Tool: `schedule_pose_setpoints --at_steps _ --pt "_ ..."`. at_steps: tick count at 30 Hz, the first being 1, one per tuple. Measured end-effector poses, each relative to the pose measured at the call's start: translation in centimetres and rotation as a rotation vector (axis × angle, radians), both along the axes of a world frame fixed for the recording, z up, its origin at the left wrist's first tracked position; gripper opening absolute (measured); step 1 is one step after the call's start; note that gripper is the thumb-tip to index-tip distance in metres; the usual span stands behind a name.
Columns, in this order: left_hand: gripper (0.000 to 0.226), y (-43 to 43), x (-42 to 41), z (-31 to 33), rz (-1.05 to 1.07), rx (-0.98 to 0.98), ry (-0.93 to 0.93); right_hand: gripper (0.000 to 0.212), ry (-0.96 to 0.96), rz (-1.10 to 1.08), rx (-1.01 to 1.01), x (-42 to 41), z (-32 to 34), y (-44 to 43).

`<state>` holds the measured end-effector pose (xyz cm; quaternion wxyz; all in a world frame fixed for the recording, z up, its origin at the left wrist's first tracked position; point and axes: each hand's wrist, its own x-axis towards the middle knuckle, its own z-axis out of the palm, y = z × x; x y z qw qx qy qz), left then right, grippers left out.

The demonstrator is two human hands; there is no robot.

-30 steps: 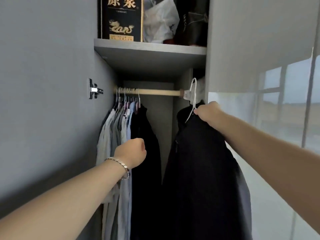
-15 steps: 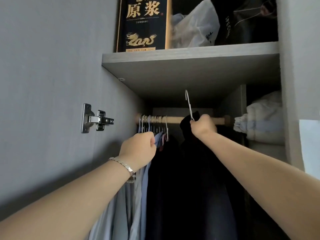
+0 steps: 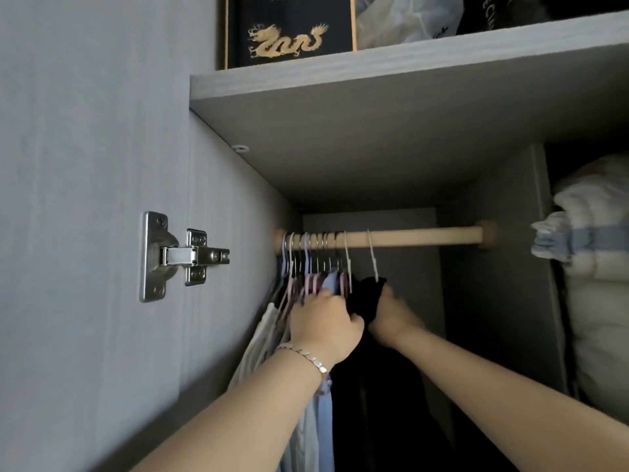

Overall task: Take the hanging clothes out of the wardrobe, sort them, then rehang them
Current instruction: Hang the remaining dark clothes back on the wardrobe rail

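Where the dark garment (image 3: 369,294) hangs on its white hanger (image 3: 372,257), the hook sits over the wooden rail (image 3: 425,236), just right of the bunched hanging shirts (image 3: 315,434) inside the wardrobe (image 3: 245,233). The right hand (image 3: 391,313) grips the garment below the hook, its fingers curled into the dark cloth at the collar. The left hand (image 3: 323,321) rests against the bunch. Its fingers (image 3: 323,296) lie fairly straight on the shirt shoulders and the thumb is spread towards the dark cloth, with no grip evident. A bracelet (image 3: 308,356) circles the left wrist.

Step in hand, as judged: rehanging. The garment appears seated on the rail and is being closed up against its neighbours. The next move would call for the right hand to let go without dragging the hook off, and for the hanger to slide left along the rail while the left hand keeps the shirts compact. The long right part of the rail is bare.

Containers:
- The hanging bay holds pale and blue shirts at the left, then dark pieces.
- The shelf (image 3: 374,73) above carries a black box (image 3: 289,32) with a gold dragon, a white bag (image 3: 405,22) and a dark bag (image 3: 503,11).
- The compartment at the right holds folded bedding (image 3: 599,267), stacked.
- A metal hinge (image 3: 180,257) is fixed to the panel at the left.
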<state>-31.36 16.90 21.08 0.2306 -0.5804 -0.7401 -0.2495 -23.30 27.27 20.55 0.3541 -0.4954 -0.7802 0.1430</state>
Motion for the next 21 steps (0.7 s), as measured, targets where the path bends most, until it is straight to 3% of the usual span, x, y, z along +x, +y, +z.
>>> schedule_pose_setpoints --at_steps 6,12,18,21 --pt "0.058 2.7 2.8 -1.0 0.094 -0.149 0.069 0.032 0.138 -0.137 0.177 6.1 -0.8 0.4" --pt "0.061 3.9 4.9 0.0 0.082 -0.211 0.033 0.032 0.197 -0.376 0.189 13.0 0.5 1.2" --pt "0.065 5.7 7.8 -0.2 -0.117 -0.211 0.029 0.036 -0.134 -0.495 0.263 12.7 0.3 0.3" --pt "0.065 6.2 8.7 -0.5 -0.295 -0.223 -0.070 0.031 -0.034 -0.366 0.536 12.3 0.8 0.2"
